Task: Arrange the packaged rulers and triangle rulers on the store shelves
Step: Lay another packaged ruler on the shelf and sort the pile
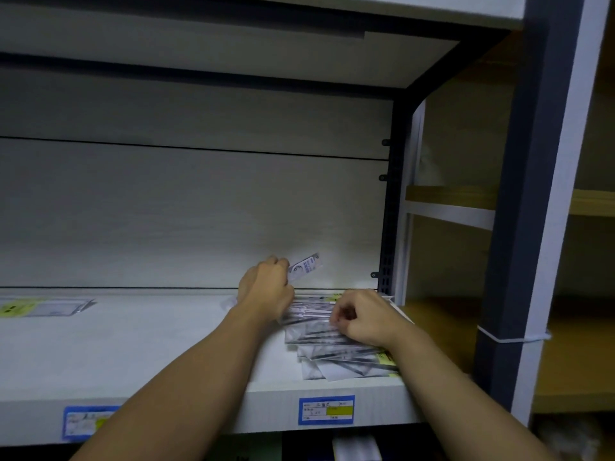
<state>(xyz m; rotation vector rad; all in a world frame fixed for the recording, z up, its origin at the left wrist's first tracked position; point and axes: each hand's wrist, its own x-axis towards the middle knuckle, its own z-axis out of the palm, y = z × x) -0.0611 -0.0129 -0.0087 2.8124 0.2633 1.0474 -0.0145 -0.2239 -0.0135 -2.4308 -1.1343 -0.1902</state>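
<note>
Both arms are reaching deep into the white shelf, toward its right end. The left hand is curling its fingers round one packaged ruler, lifting it so its printed end is tilting up against the back panel. The right hand is resting on the pile of packaged rulers, fingers bent and seemingly pinching the top sleeve, though the exact contact is blurred.

That pile is lying fanned and crooked, some corners nearly reaching the shelf's front edge. These packs are looking light and thin, stiff along their length but wrapped in glossy plastic (the sort that slides off its neighbours at a nudge). I'd judge the safest hold to be across the width near the middle or at the header end, squeezing several together and tapping them square.

Far to the left, another flat pack with a yellow-green card is lying on its own, well apart. Blue price tags are lining the shelf front. The dark upright at the right corner is crowding the pile, leaving little elbow room on that side.
</note>
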